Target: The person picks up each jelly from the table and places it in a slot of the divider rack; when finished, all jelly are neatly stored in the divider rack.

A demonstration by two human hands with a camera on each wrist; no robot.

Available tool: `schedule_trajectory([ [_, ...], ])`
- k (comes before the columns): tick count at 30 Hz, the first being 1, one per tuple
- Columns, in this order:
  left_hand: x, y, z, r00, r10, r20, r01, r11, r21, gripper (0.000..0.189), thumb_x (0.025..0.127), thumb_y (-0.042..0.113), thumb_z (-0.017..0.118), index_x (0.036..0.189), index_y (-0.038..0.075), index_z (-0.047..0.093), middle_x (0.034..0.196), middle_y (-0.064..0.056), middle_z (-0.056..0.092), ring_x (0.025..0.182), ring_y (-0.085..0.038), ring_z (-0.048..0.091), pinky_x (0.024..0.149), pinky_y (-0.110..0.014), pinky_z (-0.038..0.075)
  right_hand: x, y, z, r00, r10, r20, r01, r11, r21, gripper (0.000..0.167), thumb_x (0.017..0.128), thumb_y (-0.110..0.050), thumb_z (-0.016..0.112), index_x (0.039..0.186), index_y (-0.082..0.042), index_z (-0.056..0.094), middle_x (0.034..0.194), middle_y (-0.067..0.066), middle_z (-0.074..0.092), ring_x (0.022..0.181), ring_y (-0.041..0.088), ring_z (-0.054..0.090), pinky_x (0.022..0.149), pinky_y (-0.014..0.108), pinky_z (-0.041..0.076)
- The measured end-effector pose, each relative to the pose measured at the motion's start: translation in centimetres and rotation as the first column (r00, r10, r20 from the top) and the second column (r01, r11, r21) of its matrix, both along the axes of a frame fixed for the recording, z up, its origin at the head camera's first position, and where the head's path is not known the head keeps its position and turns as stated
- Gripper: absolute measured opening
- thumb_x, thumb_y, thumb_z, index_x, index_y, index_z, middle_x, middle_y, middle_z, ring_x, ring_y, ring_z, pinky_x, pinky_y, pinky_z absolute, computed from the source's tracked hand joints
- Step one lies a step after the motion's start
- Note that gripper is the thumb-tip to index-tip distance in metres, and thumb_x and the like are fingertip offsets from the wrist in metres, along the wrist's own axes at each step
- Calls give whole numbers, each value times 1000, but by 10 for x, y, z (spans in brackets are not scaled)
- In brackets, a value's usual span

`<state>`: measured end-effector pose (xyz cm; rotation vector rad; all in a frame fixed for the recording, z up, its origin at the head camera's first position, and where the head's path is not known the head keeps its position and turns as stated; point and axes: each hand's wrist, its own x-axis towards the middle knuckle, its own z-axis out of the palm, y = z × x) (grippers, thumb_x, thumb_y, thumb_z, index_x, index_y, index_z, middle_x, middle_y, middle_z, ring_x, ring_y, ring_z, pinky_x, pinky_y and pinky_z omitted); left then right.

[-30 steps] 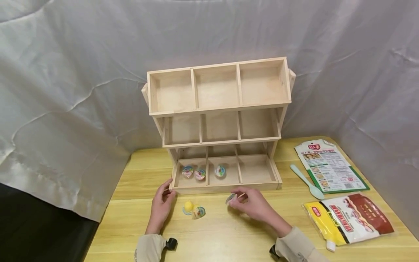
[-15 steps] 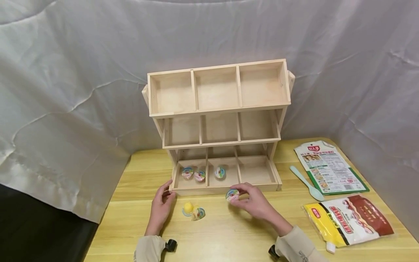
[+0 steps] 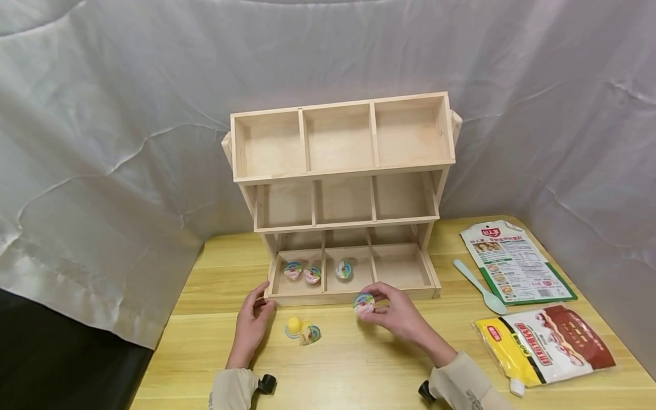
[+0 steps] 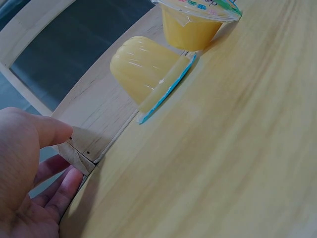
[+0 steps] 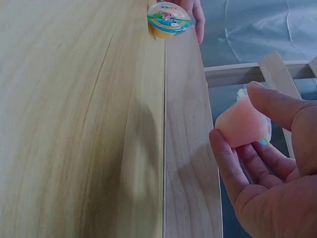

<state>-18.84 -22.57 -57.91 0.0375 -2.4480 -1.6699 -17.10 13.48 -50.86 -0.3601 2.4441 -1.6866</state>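
Note:
My right hand (image 3: 402,316) pinches a jelly cup (image 3: 364,303) just in front of the wooden rack's (image 3: 353,297) bottom tier. In the right wrist view the pink jelly cup (image 5: 242,121) sits between thumb and fingers. The left hand (image 3: 253,324) holds the rack's lower left front corner, with thumb and fingers around the corner (image 4: 77,157) in the left wrist view. Two yellow jelly cups lie on the table near it: one lid-down (image 4: 143,72), the other (image 4: 190,27) with its printed lid showing. Two jelly cups (image 3: 293,270) sit in the bottom left compartment, one (image 3: 344,270) in the bottom middle.
A pale green spoon (image 3: 482,287) lies right of the rack. Beside it are a white and green packet (image 3: 517,262) and a yellow, white and brown spouted pouch (image 3: 548,344). Grey cloth (image 3: 328,51) hangs behind the wooden table (image 3: 338,370).
The right hand has turned the jelly cup so its printed lid faces the head camera. The left hand stays at the rack's corner.

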Motion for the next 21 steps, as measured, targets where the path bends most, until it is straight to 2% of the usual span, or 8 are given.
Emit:
schedule_trajectory([
  [5, 0, 1, 1, 1000, 6, 0, -6, 1000, 2, 51, 102, 8, 65, 150, 22, 55, 144, -14, 57, 121, -28, 61, 92, -16, 49, 0, -1, 1, 1000, -9, 5, 9, 1000, 4, 49, 82, -9, 88, 126, -6, 66, 120, 12, 67, 108, 28, 67, 85, 25, 60],
  [10, 0, 0, 2, 1000, 1, 13, -1, 1000, 2, 52, 102, 8, 65, 150, 23, 54, 145, -13, 56, 122, -28, 60, 93, -16, 48, -1, -2, -1, 1000, 15, 6, -14, 999, -36, 53, 84, -5, 85, 132, 0, 63, 124, 16, 63, 109, 32, 67, 87, 25, 60],
  [15, 0, -1, 2, 1000, -4, 14, 4, 1000, -8, 52, 103, 9, 65, 152, 24, 53, 145, -13, 55, 123, -28, 60, 94, -17, 49, -1, -3, -3, 999, 29, 30, -27, 996, -85, 49, 85, -1, 83, 130, 1, 64, 122, 19, 60, 108, 34, 68, 86, 26, 60],
  [21, 0, -1, 1, 1000, 0, 15, 0, 1000, -8, 52, 103, 10, 65, 151, 25, 53, 144, -13, 56, 123, -28, 60, 94, -17, 48, -2, -3, -4, 999, 31, 9, -30, 997, -70, 47, 85, -2, 84, 128, 0, 65, 118, 18, 60, 107, 32, 67, 87, 26, 60],
])
